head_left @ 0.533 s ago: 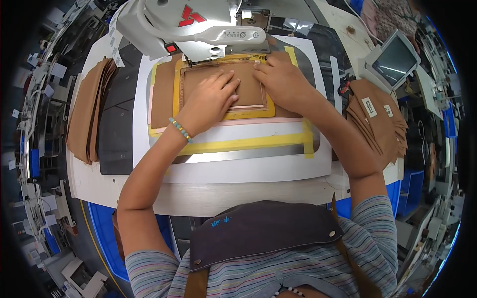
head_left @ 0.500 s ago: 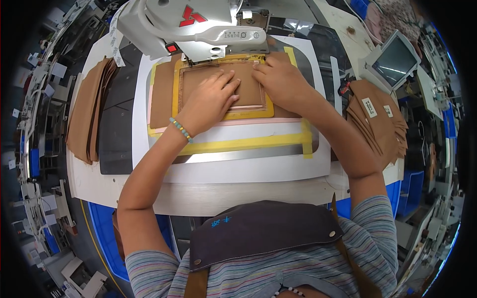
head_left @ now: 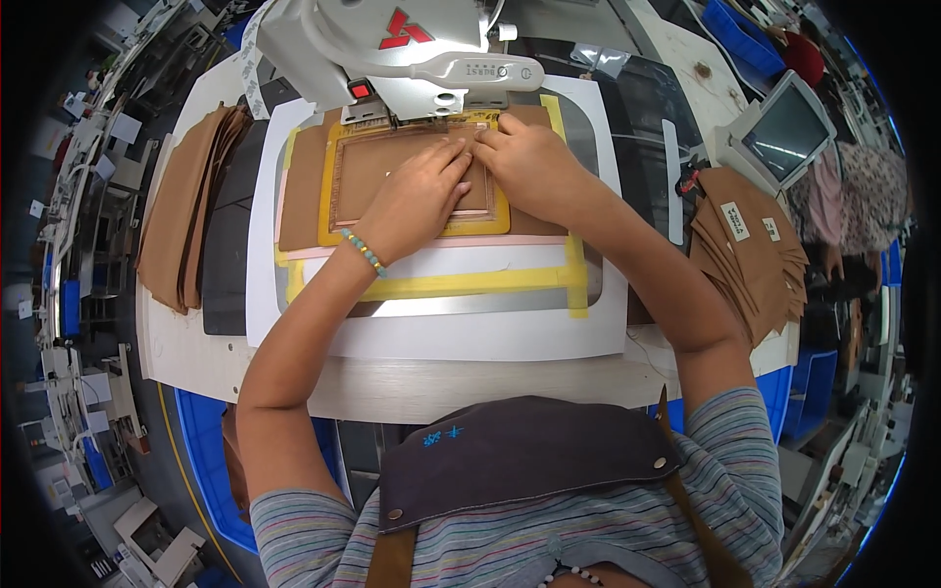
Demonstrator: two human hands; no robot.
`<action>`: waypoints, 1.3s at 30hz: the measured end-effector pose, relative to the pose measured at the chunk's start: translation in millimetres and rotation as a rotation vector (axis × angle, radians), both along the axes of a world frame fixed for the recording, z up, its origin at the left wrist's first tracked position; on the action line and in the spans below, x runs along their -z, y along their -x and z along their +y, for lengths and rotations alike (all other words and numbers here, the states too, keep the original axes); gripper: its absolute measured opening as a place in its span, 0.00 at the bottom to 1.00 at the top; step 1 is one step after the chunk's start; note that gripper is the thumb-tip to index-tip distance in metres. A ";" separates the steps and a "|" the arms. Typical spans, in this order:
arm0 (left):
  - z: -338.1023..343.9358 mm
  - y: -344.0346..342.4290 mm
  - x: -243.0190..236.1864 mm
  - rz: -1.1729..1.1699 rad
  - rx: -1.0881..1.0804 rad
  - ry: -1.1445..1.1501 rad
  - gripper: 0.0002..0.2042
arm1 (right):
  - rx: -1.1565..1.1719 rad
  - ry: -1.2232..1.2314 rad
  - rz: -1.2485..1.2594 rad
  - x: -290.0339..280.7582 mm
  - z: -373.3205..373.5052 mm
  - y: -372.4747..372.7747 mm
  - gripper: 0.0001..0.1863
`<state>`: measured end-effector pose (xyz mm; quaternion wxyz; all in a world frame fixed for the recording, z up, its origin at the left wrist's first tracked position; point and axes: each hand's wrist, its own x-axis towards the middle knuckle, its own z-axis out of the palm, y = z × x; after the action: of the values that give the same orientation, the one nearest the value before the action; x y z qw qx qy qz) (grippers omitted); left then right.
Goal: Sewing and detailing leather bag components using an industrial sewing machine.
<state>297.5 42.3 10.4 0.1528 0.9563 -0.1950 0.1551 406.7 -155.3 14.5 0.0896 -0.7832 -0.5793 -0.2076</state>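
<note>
Brown fabric [head_left: 371, 169] lies under a yellow rectangular frame [head_left: 331, 211], beneath the head of a white sewing machine [head_left: 392, 73]. My left hand [head_left: 423, 191], a beaded bracelet on its wrist, rests flat on the fabric inside the frame, its fingers stretched out toward the machine. Close beside it, my right hand [head_left: 534, 171] lies over the frame's right side with fingers bent but apart, their tips at the frame's upper right part. Nothing shows in either hand. The frame sits on a white sheet [head_left: 441, 338] edged with yellow tape [head_left: 451, 287].
Stacked brown fabric pieces [head_left: 186, 211] stand at the left of the table. More brown pieces [head_left: 750, 255] with white labels lie at the right, below a small screen [head_left: 779, 132]. Blue bins [head_left: 211, 470] sit under the table edge. A person [head_left: 863, 191] is at the far right.
The frame, fabric and white sheet have shifted left relative to the machine head. My right hand has moved left with them, nearer my left hand. The view has also shifted slightly.
</note>
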 end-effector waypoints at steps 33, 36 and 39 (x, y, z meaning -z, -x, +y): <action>56.3 56.1 -10.8 0.185 0.113 0.038 0.24 | -0.233 0.012 0.286 -12.4 -2.3 70.9 0.26; 56.2 55.4 -11.7 0.206 0.109 0.026 0.24 | -0.218 0.020 0.285 -12.7 -0.4 71.6 0.25; 56.8 55.2 -13.3 0.221 0.107 0.026 0.24 | -0.217 0.004 0.267 -12.1 3.2 73.8 0.23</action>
<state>242.3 99.1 23.7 0.1939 0.9538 -0.2256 0.0428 332.8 -152.2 26.6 0.1857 -0.7368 -0.6438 -0.0897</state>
